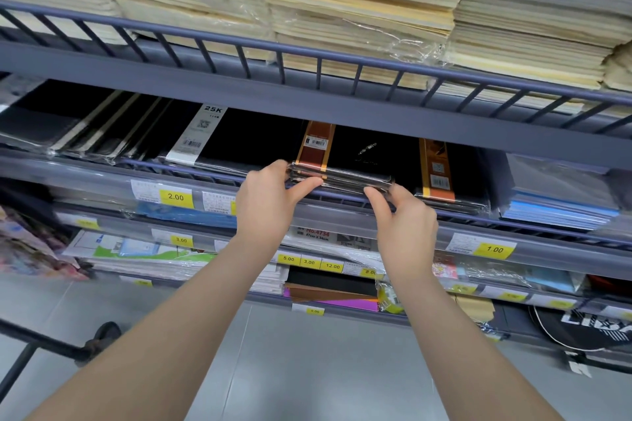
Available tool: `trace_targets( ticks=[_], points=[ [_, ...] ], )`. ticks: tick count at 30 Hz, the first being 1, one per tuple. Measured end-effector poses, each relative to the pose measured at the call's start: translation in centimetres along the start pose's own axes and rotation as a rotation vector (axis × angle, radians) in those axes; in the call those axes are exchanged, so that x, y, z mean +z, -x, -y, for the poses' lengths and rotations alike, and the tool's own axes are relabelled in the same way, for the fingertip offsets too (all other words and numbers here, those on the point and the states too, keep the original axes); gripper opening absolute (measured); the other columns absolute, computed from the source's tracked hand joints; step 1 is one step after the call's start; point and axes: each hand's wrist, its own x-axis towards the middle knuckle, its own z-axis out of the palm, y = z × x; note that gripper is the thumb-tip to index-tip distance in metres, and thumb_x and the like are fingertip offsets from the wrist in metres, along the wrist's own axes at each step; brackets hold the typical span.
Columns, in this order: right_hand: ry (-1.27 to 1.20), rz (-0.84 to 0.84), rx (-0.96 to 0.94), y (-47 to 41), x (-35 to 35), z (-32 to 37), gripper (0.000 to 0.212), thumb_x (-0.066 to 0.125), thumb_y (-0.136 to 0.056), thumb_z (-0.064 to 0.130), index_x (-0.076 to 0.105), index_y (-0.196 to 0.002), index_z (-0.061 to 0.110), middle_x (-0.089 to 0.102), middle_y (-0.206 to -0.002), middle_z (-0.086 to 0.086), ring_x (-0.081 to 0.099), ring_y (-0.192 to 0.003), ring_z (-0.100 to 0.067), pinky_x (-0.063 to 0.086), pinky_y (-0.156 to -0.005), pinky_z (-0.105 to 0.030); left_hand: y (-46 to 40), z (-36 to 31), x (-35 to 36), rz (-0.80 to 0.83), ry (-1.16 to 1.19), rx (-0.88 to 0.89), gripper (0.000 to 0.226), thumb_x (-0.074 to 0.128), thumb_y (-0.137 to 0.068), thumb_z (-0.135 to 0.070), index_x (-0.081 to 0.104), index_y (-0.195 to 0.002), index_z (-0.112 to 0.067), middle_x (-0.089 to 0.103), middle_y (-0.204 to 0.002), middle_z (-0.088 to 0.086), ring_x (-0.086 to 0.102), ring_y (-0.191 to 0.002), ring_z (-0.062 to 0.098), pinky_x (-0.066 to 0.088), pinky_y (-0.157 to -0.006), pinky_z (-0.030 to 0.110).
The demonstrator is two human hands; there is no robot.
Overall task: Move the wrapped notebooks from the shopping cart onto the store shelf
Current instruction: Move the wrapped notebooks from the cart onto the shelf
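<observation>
A plastic-wrapped stack of black notebooks (pixel 355 161) with a brown and orange band lies on the grey store shelf (pixel 342 198), its near edge over the front rail. My left hand (pixel 266 202) grips the stack's near left corner, thumb along the front edge. My right hand (pixel 403 215) pinches the near right corner with its fingertips. A matching wrapped stack (pixel 444 171) lies just to the right on the same shelf. Part of the shopping cart (pixel 51 345) frame and a wheel show at the lower left.
More wrapped black notebooks (pixel 212 140) fill the shelf to the left, blue-edged pads (pixel 561 198) to the right. Cream paper stacks (pixel 359 10) sit on the shelf above, behind a railing. Lower shelves carry yellow price tags (pixel 176 196) and mixed stationery. Grey floor tiles (pixel 307 369) lie below.
</observation>
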Motion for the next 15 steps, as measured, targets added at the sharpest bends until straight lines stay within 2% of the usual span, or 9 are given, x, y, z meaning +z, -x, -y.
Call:
trace_targets(
  ticks=[2, 4, 5, 7, 9, 12, 15],
  points=[
    [-0.017, 0.019, -0.004, 0.0, 0.0, 0.0, 0.036, 0.052, -0.091, 0.040, 0.059, -0.092, 0.004, 0.053, -0.059, -0.004, 0.038, -0.044, -0.010, 0.028, -0.045, -0.024, 0.3, -0.1, 0.0, 0.027, 0.005, -0.005, 0.061, 0.057, -0.073, -0.061, 0.043, -0.071, -0.002, 0.047, -0.052, 0.013, 0.045, -0.049, 0.028, 0.032, -0.043, 0.032],
    [-0.021, 0.057, -0.008, 0.3, 0.1, -0.2, 0.042, 0.052, -0.092, 0.037, 0.056, -0.118, 0.005, 0.057, -0.064, -0.006, 0.045, -0.049, -0.015, 0.033, -0.048, -0.024, 0.7, -0.3, -0.1, 0.074, -0.006, -0.012, 0.055, 0.062, -0.076, -0.054, 0.034, -0.070, -0.008, 0.033, -0.049, 0.004, 0.031, -0.044, 0.020, 0.021, -0.042, 0.030],
    [-0.007, 0.069, -0.011, 0.4, 0.1, -0.3, 0.042, 0.051, -0.092, 0.036, 0.054, -0.121, 0.006, 0.054, -0.060, -0.004, 0.046, -0.049, -0.016, 0.033, -0.048, -0.024, 0.8, -0.2, 0.0, 0.083, -0.004, -0.015, 0.053, 0.063, -0.078, -0.051, 0.031, -0.068, -0.009, 0.030, -0.048, 0.002, 0.028, -0.043, 0.018, 0.019, -0.042, 0.028],
    [0.011, 0.058, -0.021, 0.4, 0.3, -0.5, 0.029, 0.048, -0.094, 0.032, 0.058, -0.105, 0.007, 0.041, -0.049, 0.003, 0.041, -0.044, -0.013, 0.027, -0.044, -0.022, 0.6, -0.1, 0.1, 0.065, 0.020, -0.007, 0.052, 0.062, -0.080, -0.048, 0.033, -0.065, -0.008, 0.029, -0.048, 0.003, 0.028, -0.044, 0.019, 0.018, -0.041, 0.028],
    [0.030, 0.021, -0.022, 0.3, 0.4, -0.4, 0.020, 0.049, -0.095, 0.029, 0.048, -0.082, 0.013, 0.032, -0.046, 0.007, 0.030, -0.039, -0.006, 0.019, -0.042, -0.018, 0.5, 0.0, 0.2, 0.043, 0.028, 0.005, 0.050, 0.060, -0.081, -0.048, 0.034, -0.064, -0.008, 0.029, -0.047, 0.004, 0.027, -0.044, 0.020, 0.018, -0.041, 0.028],
    [0.031, -0.008, -0.028, 0.2, 0.3, 0.0, 0.022, 0.051, -0.094, 0.027, 0.038, -0.079, 0.018, 0.028, -0.045, 0.008, 0.024, -0.038, -0.005, 0.015, -0.042, -0.017, 0.9, -0.2, 0.3, 0.006, -0.016, 0.009, 0.052, 0.059, -0.082, -0.047, 0.026, -0.059, -0.014, 0.026, -0.045, 0.001, 0.024, -0.041, 0.015, 0.016, -0.041, 0.027],
    [0.034, -0.015, -0.030, 0.2, 0.4, 0.0, 0.021, 0.051, -0.094, 0.027, 0.038, -0.080, 0.018, 0.031, -0.045, 0.007, 0.026, -0.039, -0.005, 0.019, -0.042, -0.018, 1.2, -0.4, 0.5, -0.009, -0.052, -0.001, 0.047, 0.055, -0.083, -0.050, 0.040, -0.071, -0.007, 0.033, -0.047, 0.002, 0.034, -0.043, 0.019, 0.020, -0.040, 0.026]
  ],
)
